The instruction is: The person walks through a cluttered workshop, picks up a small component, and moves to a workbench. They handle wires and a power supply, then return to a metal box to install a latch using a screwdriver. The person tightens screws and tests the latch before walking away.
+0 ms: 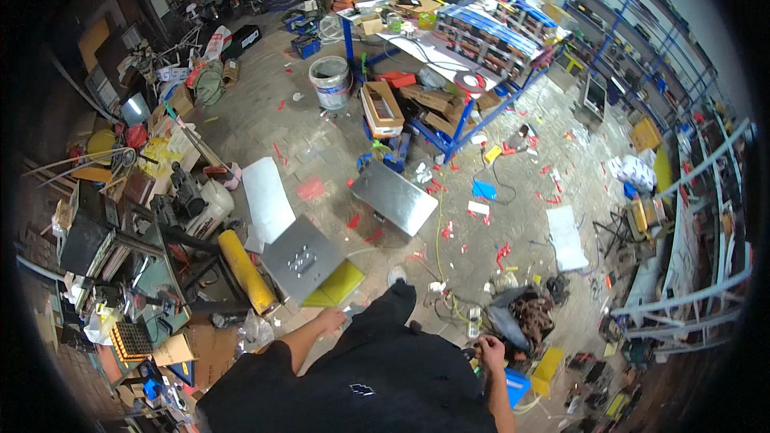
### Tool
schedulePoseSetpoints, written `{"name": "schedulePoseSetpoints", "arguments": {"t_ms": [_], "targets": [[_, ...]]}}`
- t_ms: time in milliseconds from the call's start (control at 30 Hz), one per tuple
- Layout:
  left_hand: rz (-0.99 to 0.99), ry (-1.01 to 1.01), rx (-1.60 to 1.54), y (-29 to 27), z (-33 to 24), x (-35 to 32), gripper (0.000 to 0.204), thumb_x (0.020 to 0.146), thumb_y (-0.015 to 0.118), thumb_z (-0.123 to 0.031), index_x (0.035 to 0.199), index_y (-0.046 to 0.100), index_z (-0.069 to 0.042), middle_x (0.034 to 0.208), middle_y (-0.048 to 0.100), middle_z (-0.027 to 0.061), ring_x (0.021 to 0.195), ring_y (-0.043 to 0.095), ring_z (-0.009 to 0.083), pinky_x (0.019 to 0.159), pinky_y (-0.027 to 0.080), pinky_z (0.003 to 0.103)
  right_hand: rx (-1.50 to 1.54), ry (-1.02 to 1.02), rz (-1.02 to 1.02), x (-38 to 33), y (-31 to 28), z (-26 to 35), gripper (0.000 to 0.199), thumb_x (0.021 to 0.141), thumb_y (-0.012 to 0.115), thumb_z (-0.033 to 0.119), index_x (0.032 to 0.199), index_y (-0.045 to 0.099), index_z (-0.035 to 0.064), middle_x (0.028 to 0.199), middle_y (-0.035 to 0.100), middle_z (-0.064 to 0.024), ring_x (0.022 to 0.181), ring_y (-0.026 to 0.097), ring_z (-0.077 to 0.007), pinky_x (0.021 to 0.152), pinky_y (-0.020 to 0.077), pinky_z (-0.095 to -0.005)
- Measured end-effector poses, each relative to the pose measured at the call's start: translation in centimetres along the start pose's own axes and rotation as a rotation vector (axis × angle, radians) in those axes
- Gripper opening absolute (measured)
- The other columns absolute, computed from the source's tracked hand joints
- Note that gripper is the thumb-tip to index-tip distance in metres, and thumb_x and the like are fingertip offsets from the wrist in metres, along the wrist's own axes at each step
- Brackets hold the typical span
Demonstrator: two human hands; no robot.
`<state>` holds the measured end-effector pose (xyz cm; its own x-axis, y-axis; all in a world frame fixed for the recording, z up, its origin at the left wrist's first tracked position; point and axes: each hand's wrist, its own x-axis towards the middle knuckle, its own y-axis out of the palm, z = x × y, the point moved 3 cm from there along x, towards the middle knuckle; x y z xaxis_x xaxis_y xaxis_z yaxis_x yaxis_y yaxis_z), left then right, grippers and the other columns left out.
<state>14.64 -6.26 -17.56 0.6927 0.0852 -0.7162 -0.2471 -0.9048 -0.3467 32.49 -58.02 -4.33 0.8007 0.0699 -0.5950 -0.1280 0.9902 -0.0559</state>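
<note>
My left hand (330, 319) is low at my left side, its fingers drawn together. Whatever it may hold is too small to make out. Just beyond it stands a square grey metal sheet (287, 273) with several small metal parts (301, 260) on top, and a yellow-green panel (335, 282) shows at its near edge. My right hand (489, 350) is at my right side with the fingers pinched. Something small and dark seems to be in that pinch, but its kind cannot be told. Farther ahead is a shiny metal stool-like box (395, 196).
A yellow cylinder (245, 271) and a cluttered bench line the left. A white bucket (330, 82) stands ahead, near a blue-framed workbench (457, 132) loaded with battery-like packs (489, 36). Cables and red scraps litter the floor; a blue bin (517, 387) is by my right arm.
</note>
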Motion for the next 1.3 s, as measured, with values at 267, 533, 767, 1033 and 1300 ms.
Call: {"name": "schedulePoseSetpoints", "arguments": {"t_ms": [267,533,767,1033,1300], "targets": [[-0.371,0.172,-0.302,-14.4,-20.1,14.8,0.036,0.095,0.062,-0.031,0.111,0.069,0.001,0.096,0.073,0.0162,0.088,0.071,0.0245,0.08,0.056,0.039,-0.145,0.147,-0.087,12.3,-3.9,6.2,0.013,0.094,0.066,0.01,0.093,0.067,-0.003,0.069,0.062,-0.0053,0.054,0.06,-0.0158,0.043,0.0466,-0.03],[-0.438,0.078,-0.622,-20.7,-29.2,13.5,0.035,0.097,0.066,-0.027,0.121,0.066,-0.002,0.1,0.074,0.0088,0.08,0.069,0.0151,0.075,0.055,0.03,-0.486,0.191,0.011,27.9,-2.0,16.0,0.014,0.091,0.065,0.01,0.086,0.067,-0.0026,0.071,0.067,-0.0106,0.055,0.064,-0.0195,0.048,0.0522,-0.0332],[-0.568,-0.308,-0.667,-14.3,-19.7,15.0,0.027,0.096,0.065,-0.026,0.101,0.072,0.0,0.082,0.071,0.0067,0.069,0.069,0.0147,0.06,0.054,0.032,-0.458,-0.006,0.264,47.1,6.8,28.2,0.017,0.095,0.063,0.015,0.097,0.068,-0.0005,0.08,0.069,-0.009,0.065,0.067,-0.0185,0.056,0.0533,-0.0311],[-0.49,-0.416,-0.571,-13.2,-31.7,19.8,0.021,0.095,0.064,-0.023,0.101,0.069,-0.003,0.083,0.069,0.0073,0.065,0.066,0.0171,0.056,0.052,0.032,-0.676,-0.056,0.39,64.5,11.6,43.4,0.025,0.098,0.063,0.023,0.096,0.068,-0.0009,0.08,0.068,-0.0065,0.065,0.066,-0.0158,0.058,0.0529,-0.031],[-0.642,-0.047,-0.602,-21.3,-49.4,29.0,0.028,0.096,0.066,-0.019,0.118,0.068,-0.002,0.095,0.071,0.006,0.077,0.064,0.0113,0.066,0.051,0.027,-0.522,-0.01,0.274,73.4,5.5,49.2,0.017,0.093,0.066,0.016,0.098,0.068,-0.0007,0.079,0.069,-0.0072,0.061,0.064,-0.016,0.055,0.052,-0.0303]]}}
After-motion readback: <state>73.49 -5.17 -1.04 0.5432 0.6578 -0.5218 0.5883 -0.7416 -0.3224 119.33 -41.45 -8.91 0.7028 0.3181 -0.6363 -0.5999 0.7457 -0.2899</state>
